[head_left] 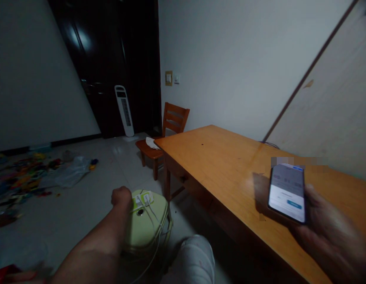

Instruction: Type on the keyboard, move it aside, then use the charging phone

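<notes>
My right hand (327,225) holds a smartphone (287,193) above the wooden table, its lit screen facing me. My left hand (121,196) is stretched forward over a pale green stool (141,230), its fingers curled in. Beside that hand lies a green and white power strip (142,200) on the stool seat, partly covered by my wrist. What the curled fingers hold, if anything, is hidden. White plugs sit in the strip, and a white cable (155,250) trails down over the stool's edge.
The wooden table (212,157) runs along the wall on the right. A wooden chair (175,118) with white paper on its seat stands behind it. A white tower fan (124,112) is by the dark door (103,51). Scattered toys (26,177) and a plastic bag (67,173) cover the left floor.
</notes>
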A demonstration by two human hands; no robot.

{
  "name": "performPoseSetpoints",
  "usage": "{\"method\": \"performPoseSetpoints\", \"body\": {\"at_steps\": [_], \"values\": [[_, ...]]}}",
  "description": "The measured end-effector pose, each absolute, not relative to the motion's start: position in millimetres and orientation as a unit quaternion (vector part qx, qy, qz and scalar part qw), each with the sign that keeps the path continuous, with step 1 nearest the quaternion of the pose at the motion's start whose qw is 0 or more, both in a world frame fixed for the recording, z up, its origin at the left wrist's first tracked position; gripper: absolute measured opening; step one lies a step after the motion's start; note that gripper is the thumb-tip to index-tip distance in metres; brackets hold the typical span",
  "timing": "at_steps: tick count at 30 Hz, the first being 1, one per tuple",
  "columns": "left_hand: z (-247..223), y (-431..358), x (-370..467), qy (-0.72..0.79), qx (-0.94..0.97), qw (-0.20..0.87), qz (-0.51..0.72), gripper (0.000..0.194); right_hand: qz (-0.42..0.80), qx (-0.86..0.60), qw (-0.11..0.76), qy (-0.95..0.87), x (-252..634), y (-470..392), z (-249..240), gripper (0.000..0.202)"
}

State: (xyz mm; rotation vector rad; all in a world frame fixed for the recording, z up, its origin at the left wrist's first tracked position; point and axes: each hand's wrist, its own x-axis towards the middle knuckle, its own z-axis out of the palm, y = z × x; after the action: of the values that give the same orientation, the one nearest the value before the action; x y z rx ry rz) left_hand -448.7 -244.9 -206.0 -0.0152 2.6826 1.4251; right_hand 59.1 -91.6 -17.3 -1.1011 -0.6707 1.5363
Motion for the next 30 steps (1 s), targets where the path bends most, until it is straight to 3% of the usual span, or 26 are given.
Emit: {"method": "performPoseSetpoints", "body": {"at_steps": [5, 11, 13, 15, 18, 22, 25, 30], "values": [[-156, -176, -415, 0.818, 0.036, -0.009, 0.574, 0.026, 0.651, -0.436, 0.536, -0.316, 64, -81, -30, 0.035], [-59, -108, -313, 0.664, 0.199, -0.021, 0.721, 0.028, 0.663, -0.408, 0.563, -0.277, 64, -77, -31, 0.034], [-34, -101, -261, 0.525, 0.264, 0.077, 0.805, 0.027, 0.662, -0.392, 0.574, -0.28, 64, -77, -31, 0.032], [-18, -100, -207, 0.443, 0.322, 0.224, 0.806, 0.026, 0.659, -0.38, 0.587, -0.276, 65, -75, -32, 0.03], [-14, -100, -137, 0.378, 0.338, 0.473, 0.72, 0.034, 0.66, -0.358, 0.603, -0.269, 68, -70, -34, 0.031], [-23, -93, -77, 0.337, 0.284, 0.699, 0.563, 0.048, 0.671, -0.329, 0.607, -0.271, 73, -64, -36, 0.035], [-25, -86, -55, 0.269, 0.268, 0.795, 0.473, 0.059, 0.673, -0.292, 0.618, -0.281, 76, -63, -32, 0.033], [-17, -78, -42, 0.215, 0.247, 0.844, 0.425, 0.068, 0.685, -0.251, 0.618, -0.292, 81, -69, -18, 0.034]]}}
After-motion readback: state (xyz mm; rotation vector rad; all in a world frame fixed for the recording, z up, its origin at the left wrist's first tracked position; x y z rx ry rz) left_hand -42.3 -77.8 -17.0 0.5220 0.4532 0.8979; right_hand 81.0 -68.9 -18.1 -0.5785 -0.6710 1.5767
